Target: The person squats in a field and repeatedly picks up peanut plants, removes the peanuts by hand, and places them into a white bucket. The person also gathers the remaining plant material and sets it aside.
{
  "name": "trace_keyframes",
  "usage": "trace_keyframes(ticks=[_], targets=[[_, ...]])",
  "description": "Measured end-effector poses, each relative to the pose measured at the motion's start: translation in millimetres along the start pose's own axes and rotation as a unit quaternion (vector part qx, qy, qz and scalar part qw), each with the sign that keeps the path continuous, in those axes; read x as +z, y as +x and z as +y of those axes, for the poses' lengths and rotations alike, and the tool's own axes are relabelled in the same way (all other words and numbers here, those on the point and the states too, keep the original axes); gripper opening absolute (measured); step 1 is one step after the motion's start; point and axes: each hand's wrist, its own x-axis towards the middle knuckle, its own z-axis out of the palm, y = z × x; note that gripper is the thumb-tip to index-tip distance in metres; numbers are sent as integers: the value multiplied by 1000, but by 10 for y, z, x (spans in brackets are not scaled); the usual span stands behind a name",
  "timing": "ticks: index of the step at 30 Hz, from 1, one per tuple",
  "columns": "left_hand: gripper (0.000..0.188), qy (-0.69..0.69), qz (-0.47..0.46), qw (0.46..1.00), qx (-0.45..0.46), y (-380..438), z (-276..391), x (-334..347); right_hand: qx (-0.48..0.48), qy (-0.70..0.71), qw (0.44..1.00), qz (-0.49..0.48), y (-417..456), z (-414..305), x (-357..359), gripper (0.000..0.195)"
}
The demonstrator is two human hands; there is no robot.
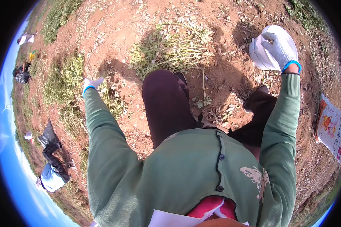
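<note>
My right hand (278, 51), in a white knit glove with a blue cuff, is over the mouth of a white plastic bucket (255, 55). Its thumb and fingers are apart, and I see nothing held between them. My left hand (92, 83), gloved the same way, reaches out to the left beside a row of uprooted leafy plants (64, 73). Its thumb sticks out to the right; whether the other fingers grip a stem is hidden. In front of my knee lies a heap of pulled plants (173, 48), probably peanut plants, stems pointing right.
A printed feed sack (331, 127) lies at the far right on reddish soil (122, 25) strewn with dry leaves. On the left, a person (52, 173) bends low, and other people (22, 73) are farther off. Green plants (307, 15) grow at the upper right.
</note>
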Motion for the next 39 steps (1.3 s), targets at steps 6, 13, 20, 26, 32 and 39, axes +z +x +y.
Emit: trace_keyframes(ticks=[6,13,20,26,32,39], targets=[[96,-85,-181,949,244,-46,1152,329,-21,-54,998,30,24,-74,-26,30],[61,60,-100,838,533,-1319,3182,-687,-24,-57,997,38,-3,-74,-137,22],[54,70,-141,778,608,-1966,4292,520,-17,-44,999,23,-93,-140,-410,20],[67,238,17,808,539,-2701,3980,1364,15,-110,991,73,-282,-243,-704,18],[54,239,158,757,587,-2613,3917,1601,-30,-128,977,167,-332,-53,-527,24],[48,150,22,829,538,-2383,4035,1200,-16,-92,994,48,-279,-210,-750,19]])
